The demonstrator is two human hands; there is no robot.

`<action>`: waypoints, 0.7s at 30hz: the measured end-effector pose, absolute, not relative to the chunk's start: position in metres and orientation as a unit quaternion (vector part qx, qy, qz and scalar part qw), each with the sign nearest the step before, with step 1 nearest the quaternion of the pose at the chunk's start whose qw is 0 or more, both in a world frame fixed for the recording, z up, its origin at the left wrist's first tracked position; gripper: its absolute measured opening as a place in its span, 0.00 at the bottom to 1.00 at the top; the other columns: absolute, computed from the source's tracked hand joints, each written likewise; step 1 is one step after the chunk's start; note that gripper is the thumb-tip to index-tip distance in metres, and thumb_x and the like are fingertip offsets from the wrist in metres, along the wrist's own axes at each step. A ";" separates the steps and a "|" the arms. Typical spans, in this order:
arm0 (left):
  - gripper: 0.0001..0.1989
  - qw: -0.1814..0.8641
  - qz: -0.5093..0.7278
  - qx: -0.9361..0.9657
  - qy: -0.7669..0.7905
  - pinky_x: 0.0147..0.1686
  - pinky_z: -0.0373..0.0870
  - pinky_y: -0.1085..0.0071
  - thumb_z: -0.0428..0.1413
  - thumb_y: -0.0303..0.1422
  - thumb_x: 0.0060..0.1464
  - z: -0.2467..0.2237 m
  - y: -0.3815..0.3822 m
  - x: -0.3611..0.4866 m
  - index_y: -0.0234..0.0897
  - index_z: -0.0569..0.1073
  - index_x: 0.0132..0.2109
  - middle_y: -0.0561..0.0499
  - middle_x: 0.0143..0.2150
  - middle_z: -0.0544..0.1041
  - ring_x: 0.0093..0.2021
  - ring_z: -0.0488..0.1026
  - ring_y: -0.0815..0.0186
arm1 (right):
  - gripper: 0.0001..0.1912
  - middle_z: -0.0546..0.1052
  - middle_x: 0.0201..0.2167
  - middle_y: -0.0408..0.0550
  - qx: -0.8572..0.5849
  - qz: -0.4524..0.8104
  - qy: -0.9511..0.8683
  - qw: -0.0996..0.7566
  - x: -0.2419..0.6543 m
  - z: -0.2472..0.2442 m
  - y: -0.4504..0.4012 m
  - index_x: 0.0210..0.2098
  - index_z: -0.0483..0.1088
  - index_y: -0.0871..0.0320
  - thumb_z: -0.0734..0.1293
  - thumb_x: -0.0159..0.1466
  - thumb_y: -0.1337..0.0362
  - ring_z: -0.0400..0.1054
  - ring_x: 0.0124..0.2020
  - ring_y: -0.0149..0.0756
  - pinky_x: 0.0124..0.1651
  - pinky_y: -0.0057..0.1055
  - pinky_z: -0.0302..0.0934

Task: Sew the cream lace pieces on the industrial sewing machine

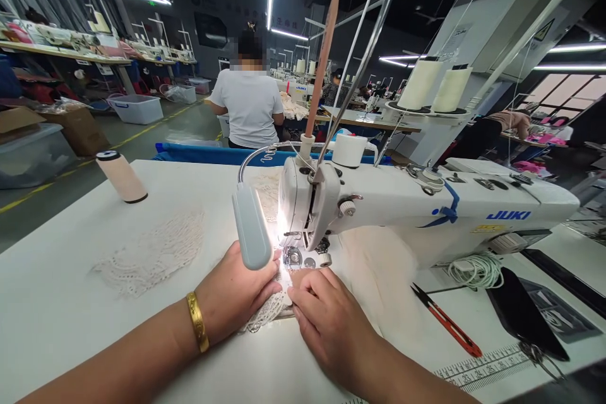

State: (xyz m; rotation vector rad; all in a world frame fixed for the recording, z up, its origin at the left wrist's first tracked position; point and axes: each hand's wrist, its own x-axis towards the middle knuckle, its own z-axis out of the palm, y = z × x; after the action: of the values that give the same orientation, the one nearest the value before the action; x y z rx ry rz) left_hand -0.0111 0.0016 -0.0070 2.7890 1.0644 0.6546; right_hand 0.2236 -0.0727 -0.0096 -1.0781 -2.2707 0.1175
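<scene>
A white sewing machine [388, 202] stands over the table, its lamp [253, 227] lit beside the needle area. Cream lace [269, 310] lies under and in front of the presser foot. My left hand [237, 293], with a gold bangle at the wrist, is closed on the lace edge left of the needle, partly behind the lamp. Just right of it, my right hand [331, 322] has its fingers curled and pinched on the lace, next to a small brown piece [298, 278] by the foot. Sheer cream fabric [379, 271] spreads under the machine arm.
A loose lace piece [156, 255] and a thread cone [122, 177] are on the left of the white table [57, 246]. Red snips [447, 322], a ruler [483, 369] and a black phone-like object [525, 312] lie at the right. A person [249, 104] is ahead, back turned.
</scene>
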 end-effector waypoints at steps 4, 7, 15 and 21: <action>0.13 0.031 0.197 0.913 0.356 0.63 0.67 0.44 0.52 0.39 0.72 -0.014 0.006 -0.012 0.40 0.80 0.48 0.41 0.55 0.83 0.59 0.76 0.45 | 0.10 0.70 0.37 0.49 -0.417 0.044 -0.858 0.297 0.222 -0.009 -0.073 0.44 0.71 0.58 0.61 0.72 0.76 0.60 0.38 0.42 0.40 0.38 0.62; 0.15 0.033 0.183 0.915 0.358 0.64 0.63 0.43 0.50 0.39 0.73 -0.018 0.008 -0.013 0.39 0.80 0.51 0.39 0.57 0.82 0.61 0.75 0.45 | 0.11 0.70 0.38 0.48 -0.425 0.052 -0.856 0.288 0.222 -0.008 -0.074 0.46 0.71 0.57 0.61 0.71 0.76 0.60 0.38 0.43 0.40 0.38 0.61; 0.15 0.039 0.184 0.923 0.336 0.63 0.62 0.46 0.51 0.37 0.74 -0.014 0.012 -0.016 0.41 0.79 0.57 0.44 0.60 0.82 0.62 0.75 0.45 | 0.13 0.71 0.39 0.49 -0.424 0.054 -0.856 0.290 0.222 -0.008 -0.074 0.50 0.71 0.57 0.61 0.70 0.76 0.60 0.38 0.43 0.40 0.38 0.62; 0.14 0.030 0.210 0.916 0.340 0.63 0.61 0.45 0.51 0.36 0.73 -0.017 0.012 -0.014 0.39 0.79 0.56 0.44 0.59 0.82 0.61 0.75 0.44 | 0.13 0.71 0.39 0.49 -0.420 0.057 -0.856 0.295 0.221 -0.010 -0.073 0.48 0.70 0.57 0.61 0.70 0.77 0.61 0.38 0.43 0.40 0.38 0.63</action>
State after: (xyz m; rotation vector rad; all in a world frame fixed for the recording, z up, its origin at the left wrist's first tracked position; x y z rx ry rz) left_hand -0.0142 0.0118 -0.0175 2.8260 1.0470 0.6461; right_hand 0.2212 -0.0732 -0.0095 -1.1174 -2.2788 0.1530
